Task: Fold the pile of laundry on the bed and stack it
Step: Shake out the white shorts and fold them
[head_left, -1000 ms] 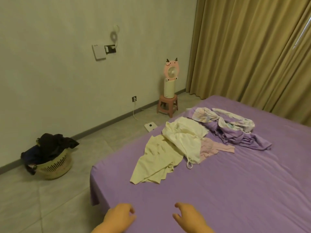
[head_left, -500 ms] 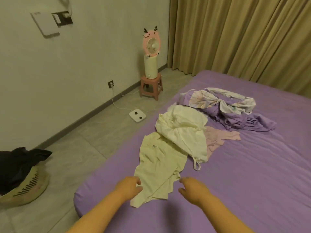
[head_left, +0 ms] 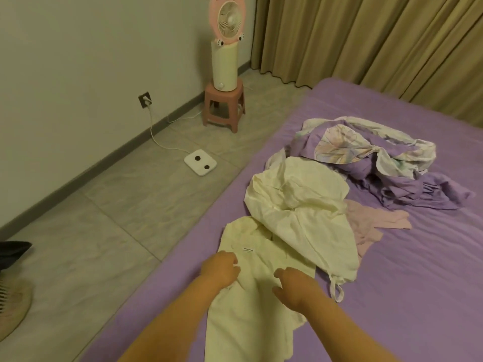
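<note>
Both hands (head_left: 220, 269) (head_left: 294, 284) now on the pale yellow garment (head_left: 251, 304), earlier short of it.

Four garments lie on one purple bed (head_left: 392, 296), all toward its left edge: one pale yellow garment (head_left: 251, 304) nearest the foot, one cream white garment (head_left: 300, 210) overlapping it, one pink garment (head_left: 376, 223) partly under that, and one purple floral-print garment (head_left: 379, 163) farthest up. Two hands are on the yellow piece: one left hand (head_left: 220, 269), one right hand (head_left: 294, 287). On the floor stand one pink stool (head_left: 224, 108), one fan (head_left: 227, 43), one white scale (head_left: 200, 162) and one basket (head_left: 11, 304).
</note>
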The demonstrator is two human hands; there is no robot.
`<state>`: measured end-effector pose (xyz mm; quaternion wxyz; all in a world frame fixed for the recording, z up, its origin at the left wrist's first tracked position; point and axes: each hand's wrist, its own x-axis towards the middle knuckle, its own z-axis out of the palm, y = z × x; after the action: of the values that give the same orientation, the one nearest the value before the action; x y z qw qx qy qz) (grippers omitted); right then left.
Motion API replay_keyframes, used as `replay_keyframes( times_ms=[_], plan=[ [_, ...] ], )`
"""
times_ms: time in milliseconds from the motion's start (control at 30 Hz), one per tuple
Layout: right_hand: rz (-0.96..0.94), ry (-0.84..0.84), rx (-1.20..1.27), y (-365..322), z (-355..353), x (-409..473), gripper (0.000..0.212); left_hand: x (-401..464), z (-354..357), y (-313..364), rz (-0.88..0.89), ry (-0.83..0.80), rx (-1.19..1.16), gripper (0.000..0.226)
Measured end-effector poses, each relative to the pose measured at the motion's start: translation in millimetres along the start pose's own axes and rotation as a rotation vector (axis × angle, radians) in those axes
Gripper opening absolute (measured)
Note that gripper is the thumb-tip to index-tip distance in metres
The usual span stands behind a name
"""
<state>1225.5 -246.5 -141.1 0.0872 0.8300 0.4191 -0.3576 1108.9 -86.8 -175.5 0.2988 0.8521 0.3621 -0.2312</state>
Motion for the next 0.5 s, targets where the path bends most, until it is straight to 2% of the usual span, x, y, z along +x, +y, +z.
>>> replay_keyframes(
  times_ms=[200,333,400,500],
  plan=[
    [-0.093,0.039,0.013,-6,5,77,0.052,64,6,4,0.077,0.104,0.148,0.057],
    [-0.132,0.085,-0.009,-9,15,112,0.064,93,11,4,-0.047,0.074,0.156,0.071],
    [-0.114,0.085,-0.062,-5,19,120,0.068,99,13,1,-0.100,0.060,0.046,0.061],
    [-0.084,0.101,-0.193,2,24,121,0.071,92,16,-7,-0.044,0.160,-0.144,0.029]
  ],
)
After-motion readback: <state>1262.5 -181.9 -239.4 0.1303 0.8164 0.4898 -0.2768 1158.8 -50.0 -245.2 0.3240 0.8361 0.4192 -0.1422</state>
